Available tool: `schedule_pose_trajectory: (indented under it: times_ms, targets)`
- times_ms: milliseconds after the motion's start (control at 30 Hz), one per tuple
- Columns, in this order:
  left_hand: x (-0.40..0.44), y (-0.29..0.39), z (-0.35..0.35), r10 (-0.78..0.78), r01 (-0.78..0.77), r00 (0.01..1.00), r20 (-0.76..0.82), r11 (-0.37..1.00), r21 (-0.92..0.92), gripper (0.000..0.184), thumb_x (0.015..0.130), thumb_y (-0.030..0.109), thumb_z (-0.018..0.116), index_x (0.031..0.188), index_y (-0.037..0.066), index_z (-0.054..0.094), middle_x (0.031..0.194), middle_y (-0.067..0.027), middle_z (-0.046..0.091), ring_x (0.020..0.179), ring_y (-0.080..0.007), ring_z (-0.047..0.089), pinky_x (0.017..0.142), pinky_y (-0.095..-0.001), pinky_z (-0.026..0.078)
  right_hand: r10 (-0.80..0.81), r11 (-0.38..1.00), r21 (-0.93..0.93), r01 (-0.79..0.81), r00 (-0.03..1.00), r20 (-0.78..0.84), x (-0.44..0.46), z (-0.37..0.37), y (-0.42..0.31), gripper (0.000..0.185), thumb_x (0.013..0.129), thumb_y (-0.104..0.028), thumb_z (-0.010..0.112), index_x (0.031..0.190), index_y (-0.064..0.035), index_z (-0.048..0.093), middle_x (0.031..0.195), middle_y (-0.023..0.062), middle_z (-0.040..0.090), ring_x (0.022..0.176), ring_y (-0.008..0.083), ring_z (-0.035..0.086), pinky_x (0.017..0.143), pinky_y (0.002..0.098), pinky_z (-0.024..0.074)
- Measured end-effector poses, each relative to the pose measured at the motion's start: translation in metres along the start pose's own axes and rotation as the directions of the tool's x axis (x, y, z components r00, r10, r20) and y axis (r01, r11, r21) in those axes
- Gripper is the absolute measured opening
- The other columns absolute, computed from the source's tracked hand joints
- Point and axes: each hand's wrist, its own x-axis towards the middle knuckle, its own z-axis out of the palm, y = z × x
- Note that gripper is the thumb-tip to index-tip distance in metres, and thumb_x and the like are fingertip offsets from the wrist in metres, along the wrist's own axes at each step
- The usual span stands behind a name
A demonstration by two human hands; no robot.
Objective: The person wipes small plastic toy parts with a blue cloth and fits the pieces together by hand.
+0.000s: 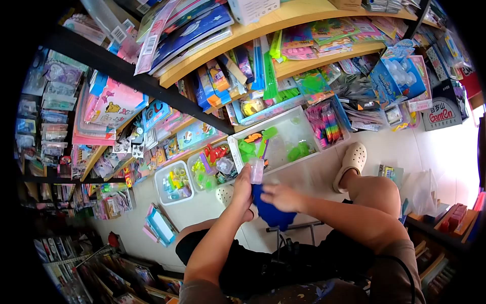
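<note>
My left hand (244, 185) is closed round a small clear plastic container (256, 171), held upright in front of the large white bin (276, 147). A dark blue cloth (273, 210) hangs just below the container, between my two hands. My right hand (281, 197) is at the upper right edge of the cloth, blurred by motion, so what its fingers hold cannot be made out. Green plastic pieces (299, 151) lie in the white bin behind my hands.
Shelves (212, 48) packed with books and packaged goods rise ahead. Small bins (173, 183) of toys stand on the floor at the left, near an open blue box (161, 225). A black carton (441, 109) and a clear plastic bag (422, 191) are at the right.
</note>
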Motion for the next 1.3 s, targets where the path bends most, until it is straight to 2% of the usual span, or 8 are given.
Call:
schedule_pose_trajectory:
  times_ms: [267,433,467,567,667,767,1100,1300]
  targets:
    - [0.040,-0.058,-0.122,-0.069,0.093,0.952,-0.297,0.993,0.068,0.039,0.093,0.041,0.044,0.104,0.005,0.049,0.093,-0.0093,0.058,0.080,-0.0223,0.059,0.062,-0.0366,0.050,0.065,0.872,-0.490,0.000,0.991,0.115,0.011,0.023,-0.001,0.029,0.086,-0.023,0.047,0.106,-0.0043,0.056,0.115,0.0199,0.051,0.100,0.0374,0.054,0.086,0.0437,0.0435]
    - [0.088,-0.100,-0.298,-0.099,-0.057,0.804,-0.586,0.969,-0.242,0.030,0.093,0.033,0.043,0.094,0.003,0.049,0.072,-0.0119,0.058,0.050,-0.0206,0.053,0.037,-0.0290,0.040,0.154,0.814,-0.573,-0.098,0.987,0.050,0.012,0.000,-0.009,0.035,0.087,-0.025,0.045,0.118,-0.0081,0.051,0.119,0.0195,0.049,0.101,0.0371,0.053,0.087,0.0428,0.0436]
    - [0.090,-0.086,-0.296,-0.174,-0.180,0.642,-0.747,0.913,-0.367,0.032,0.093,0.033,0.044,0.092,0.002,0.050,0.069,-0.0127,0.058,0.045,-0.0193,0.050,0.032,-0.0283,0.035,0.153,0.823,-0.557,-0.109,0.988,0.033,0.014,-0.001,-0.008,0.035,0.087,-0.023,0.046,0.118,-0.0069,0.050,0.116,0.0201,0.049,0.100,0.0383,0.053,0.086,0.0437,0.0435]
    - [0.100,-0.086,-0.316,-0.181,-0.054,0.640,-0.747,0.959,-0.278,0.033,0.089,0.035,0.045,0.092,0.003,0.054,0.073,-0.0118,0.061,0.048,-0.0174,0.052,0.034,-0.0271,0.035,0.092,0.857,-0.508,-0.084,0.996,-0.011,0.004,-0.011,-0.010,0.031,0.086,-0.022,0.048,0.111,-0.0050,0.053,0.111,0.0204,0.052,0.097,0.0379,0.055,0.083,0.0443,0.0443]
    - [0.129,-0.085,-0.293,-0.069,0.091,0.432,-0.899,0.995,-0.032,0.042,0.088,0.040,0.044,0.093,0.001,0.059,0.081,-0.0109,0.065,0.063,-0.0228,0.058,0.054,-0.0375,0.045,0.080,0.868,-0.486,-0.102,0.995,-0.065,-0.005,-0.019,0.002,0.031,0.086,-0.022,0.048,0.113,-0.0059,0.052,0.109,0.0204,0.053,0.096,0.0384,0.055,0.083,0.0449,0.0438]
    - [0.177,-0.113,-0.327,0.177,0.145,0.570,-0.802,0.940,0.310,0.049,0.086,0.043,0.046,0.088,-0.003,0.062,0.088,-0.0163,0.065,0.072,-0.0301,0.061,0.064,-0.0427,0.046,0.182,0.866,-0.455,-0.207,0.978,-0.098,-0.011,-0.032,0.015,0.032,0.086,-0.021,0.049,0.114,-0.0055,0.052,0.108,0.0199,0.053,0.096,0.0380,0.055,0.083,0.0451,0.0437]
    - [0.196,-0.089,-0.308,0.128,0.579,0.455,-0.881,0.709,0.402,0.053,0.074,0.049,0.056,0.093,0.000,0.067,0.099,-0.0199,0.064,0.092,-0.0349,0.062,0.080,-0.0426,0.049,0.124,0.874,-0.453,-0.175,0.982,-0.141,-0.017,-0.043,0.006,0.031,0.085,-0.019,0.052,0.112,-0.0035,0.053,0.100,0.0186,0.055,0.089,0.0379,0.056,0.077,0.0439,0.0465]
    - [0.181,-0.088,-0.282,0.730,0.414,0.307,-0.611,0.476,0.776,0.034,0.069,0.026,0.065,0.089,0.000,0.057,0.085,-0.0186,0.058,0.083,-0.0381,0.055,0.073,-0.0483,0.044,0.056,0.868,-0.482,-0.121,0.987,-0.148,-0.030,-0.043,0.009,0.031,0.084,-0.018,0.054,0.111,-0.0033,0.053,0.098,0.0187,0.054,0.085,0.0378,0.057,0.076,0.0437,0.0469]
